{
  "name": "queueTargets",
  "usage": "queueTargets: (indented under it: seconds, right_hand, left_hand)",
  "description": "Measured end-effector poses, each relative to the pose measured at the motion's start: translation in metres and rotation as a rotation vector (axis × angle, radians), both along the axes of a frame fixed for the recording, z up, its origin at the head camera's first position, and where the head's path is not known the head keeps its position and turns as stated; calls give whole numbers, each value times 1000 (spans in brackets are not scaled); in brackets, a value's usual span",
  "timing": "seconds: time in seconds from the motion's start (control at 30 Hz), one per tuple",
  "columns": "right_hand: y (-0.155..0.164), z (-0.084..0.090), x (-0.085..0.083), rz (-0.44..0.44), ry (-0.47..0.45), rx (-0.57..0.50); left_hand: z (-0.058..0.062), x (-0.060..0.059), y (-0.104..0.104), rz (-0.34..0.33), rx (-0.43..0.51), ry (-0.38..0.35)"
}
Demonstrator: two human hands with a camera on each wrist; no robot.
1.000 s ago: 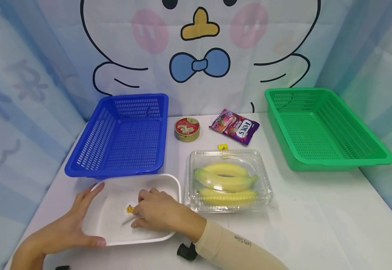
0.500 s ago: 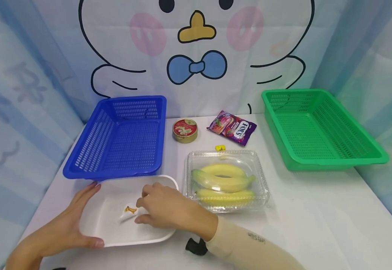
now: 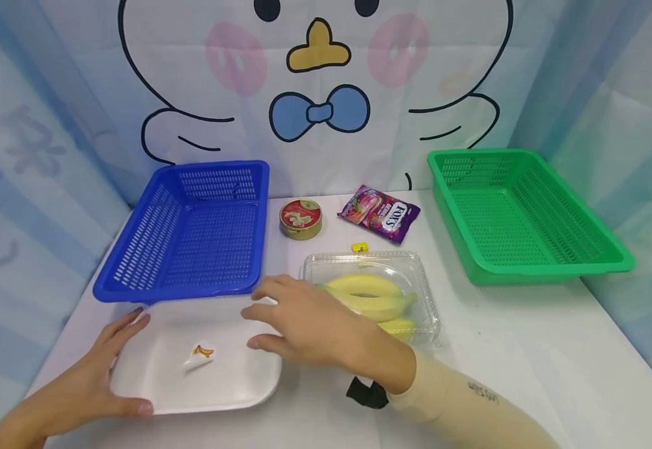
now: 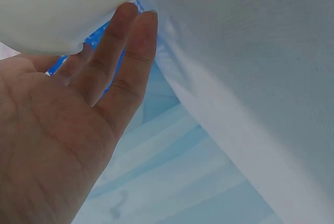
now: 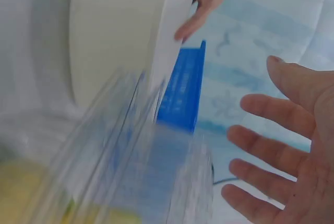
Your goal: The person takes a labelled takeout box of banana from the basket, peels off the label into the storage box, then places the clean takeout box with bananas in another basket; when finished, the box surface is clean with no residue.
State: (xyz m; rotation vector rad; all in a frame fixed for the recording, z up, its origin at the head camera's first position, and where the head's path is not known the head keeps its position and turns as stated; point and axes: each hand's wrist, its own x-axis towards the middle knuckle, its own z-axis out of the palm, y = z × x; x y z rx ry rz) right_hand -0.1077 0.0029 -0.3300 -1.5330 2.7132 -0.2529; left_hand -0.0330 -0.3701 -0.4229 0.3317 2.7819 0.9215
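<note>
Left hand [image 3: 81,379] grips a white tray [image 3: 236,383] between thumb and fingers in the head view, a small banana-printed scrap [image 3: 199,357] lying inside, while the open right hand [image 3: 315,325] hovers at the tray's right end. The left wrist view shows fingertips [image 4: 125,15] against the tray; the right wrist view shows fingers [image 5: 269,145] spread beside a clear box [image 5: 125,140].

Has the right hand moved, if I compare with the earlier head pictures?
Yes, rightward. The right hand now covers part of the clear box's left side; earlier, it was left of that box, inside the white tray.
</note>
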Motion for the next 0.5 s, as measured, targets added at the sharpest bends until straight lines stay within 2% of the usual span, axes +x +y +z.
queueTargets:
  seconds: [0.13, 0.3, 0.5]
  right_hand:
    - [21, 3, -8, -28, -1, -85]
    - [49, 4, -16, -53, 32, -190]
    - [78, 2, -25, -88, 30, -270]
  left_hand:
    - [-3, 0, -4, 7, -32, -3]
    - [-4, 2, -8, 22, -24, 15]
    - [-3, 1, -14, 30, -34, 17]
